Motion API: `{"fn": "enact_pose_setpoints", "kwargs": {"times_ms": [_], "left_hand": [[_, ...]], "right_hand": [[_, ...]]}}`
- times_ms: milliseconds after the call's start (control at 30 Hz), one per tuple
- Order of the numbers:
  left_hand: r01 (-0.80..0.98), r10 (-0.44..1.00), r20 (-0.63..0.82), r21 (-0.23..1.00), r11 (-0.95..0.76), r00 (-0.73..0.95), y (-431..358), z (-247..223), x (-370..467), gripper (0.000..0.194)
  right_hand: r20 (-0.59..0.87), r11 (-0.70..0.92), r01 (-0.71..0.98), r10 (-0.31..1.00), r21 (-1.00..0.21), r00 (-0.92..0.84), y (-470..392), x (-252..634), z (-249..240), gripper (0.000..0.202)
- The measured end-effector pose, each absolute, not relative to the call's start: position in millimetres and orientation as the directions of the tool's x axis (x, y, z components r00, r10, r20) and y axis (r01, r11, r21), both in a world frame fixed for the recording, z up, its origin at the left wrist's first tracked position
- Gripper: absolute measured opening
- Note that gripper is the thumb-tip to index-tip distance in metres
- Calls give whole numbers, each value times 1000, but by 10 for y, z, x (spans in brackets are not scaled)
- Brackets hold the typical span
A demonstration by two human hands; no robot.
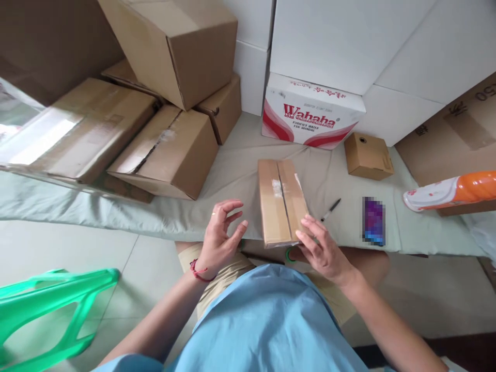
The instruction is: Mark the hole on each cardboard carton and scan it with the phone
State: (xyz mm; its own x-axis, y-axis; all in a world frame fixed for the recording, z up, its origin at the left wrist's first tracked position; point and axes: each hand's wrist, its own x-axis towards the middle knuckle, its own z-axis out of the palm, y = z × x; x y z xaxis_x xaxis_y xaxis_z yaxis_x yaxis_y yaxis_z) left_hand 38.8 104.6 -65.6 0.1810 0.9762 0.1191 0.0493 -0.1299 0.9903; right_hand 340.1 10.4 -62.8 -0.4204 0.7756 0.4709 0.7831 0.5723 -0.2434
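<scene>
Cloth-covered table (237,170) is bearing: one taped cardboard box (276,214), lying at the near edge; one Wahaha carton (310,116), standing behind; one pen (330,210), lying rightward. Left hand (221,235) is hovering beside the box, fingers and thumb standing wide. Right hand (322,247) is touching the box's near right corner, fingers loosely parted.

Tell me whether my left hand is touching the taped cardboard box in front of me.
Apart. The head view shows a strip of tablecloth between the left hand and the taped cardboard box.
</scene>
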Motion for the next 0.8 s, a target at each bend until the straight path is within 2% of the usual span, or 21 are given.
{"fn": "enact_pose_setpoints", "kwargs": {"times_ms": [100,200,233,300,367,433,500,600,700,733,800], "left_hand": [[169,950,242,946,-276,199,1070,-602,474,29],[251,928,301,902,-352,220,1106,-559,613,26],[256,926,304,898,-357,224,1116,-556,659,25],[250,932,287,907,-338,220,1125,-566,735,24],[285,940,274,902,-325,204,1117,-577,779,25],[373,925,316,849,-375,210,1092,-559,812,27],[434,871,401,757,-489,283,1056,-494,871,26],[372,717,457,634,-677,527,994,-345,1074,31],[249,499,361,554,-795,788,940,-252,1363,53],[243,453,304,535,-809,838,923,-250,1446,55],[304,441,181,500,-811,879,891,-284,1547,48]], "right_hand": [[371,553,788,815,-270,-445,-104,3564,-637,65],[385,415,852,878,-318,-285,-161,3783,-542,36],[358,305,885,917,-351,-174,-129,3859,-511,25],[165,-34,920,980,-391,107,6,4001,-480,23],[-78,-366,874,929,-319,361,205,4112,-497,30],[-199,-542,814,839,-209,507,420,4182,-555,40],[-216,-600,785,796,-153,566,614,4207,-629,52],[-236,-636,765,763,-106,602,827,4179,-718,66],[-249,-636,764,761,-109,599,945,4130,-754,52],[-248,-635,763,764,-121,596,963,4120,-757,43],[-235,-630,759,772,-165,590,961,4118,-755,29]]}}
